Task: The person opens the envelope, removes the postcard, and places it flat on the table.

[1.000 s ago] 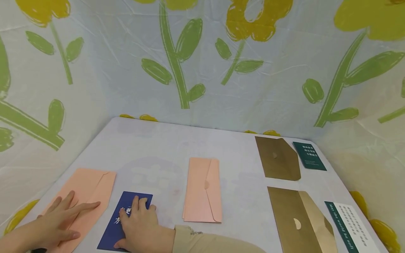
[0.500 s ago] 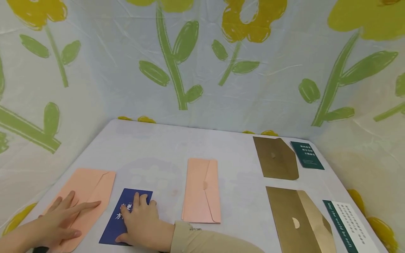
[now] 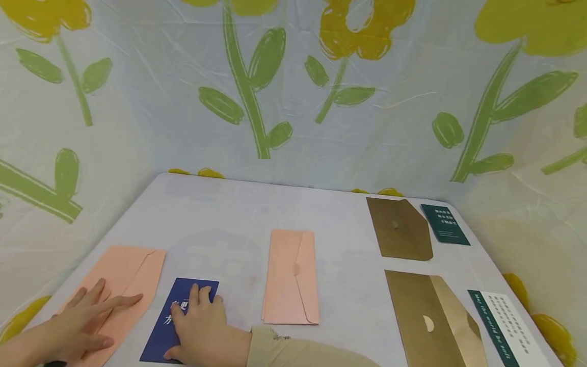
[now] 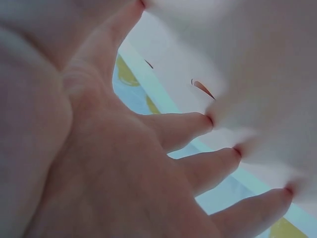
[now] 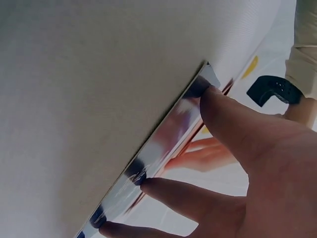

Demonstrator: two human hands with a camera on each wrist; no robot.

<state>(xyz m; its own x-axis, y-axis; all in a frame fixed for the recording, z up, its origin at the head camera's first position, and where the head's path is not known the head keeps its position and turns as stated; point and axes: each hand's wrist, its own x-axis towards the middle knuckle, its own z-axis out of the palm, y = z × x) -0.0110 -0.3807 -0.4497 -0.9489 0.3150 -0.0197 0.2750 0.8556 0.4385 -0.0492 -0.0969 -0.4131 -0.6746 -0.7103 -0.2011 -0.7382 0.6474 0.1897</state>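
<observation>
My left hand (image 3: 89,318) lies spread on a pink envelope (image 3: 130,260) at the near left, its fingertips touching the paper. The left wrist view shows that hand (image 4: 133,153) from the palm side, fingertips against a pale blurred surface. Just right of it, my right hand (image 3: 202,321) rests on a dark blue card (image 3: 160,326) with white characters. Its fingers lie on the card's upper right part, the thumb near the lower edge, and it covers some of the printing. In the right wrist view, the fingertips of my right hand (image 5: 237,158) touch the shiny card (image 5: 163,144).
Another pink envelope (image 3: 291,280), apparently stacked with a second, lies mid-table. On the right are a closed brown envelope (image 3: 399,229), an open-flapped brown envelope (image 3: 419,311), a green card (image 3: 445,224) and a white-and-green card (image 3: 509,326). Flowered cloth (image 3: 183,102) surrounds the white table (image 3: 220,214).
The blue card and my right hand shifted slightly away from me, then back toward me. My left hand stays on the pink envelope. The head view has turned a little.
</observation>
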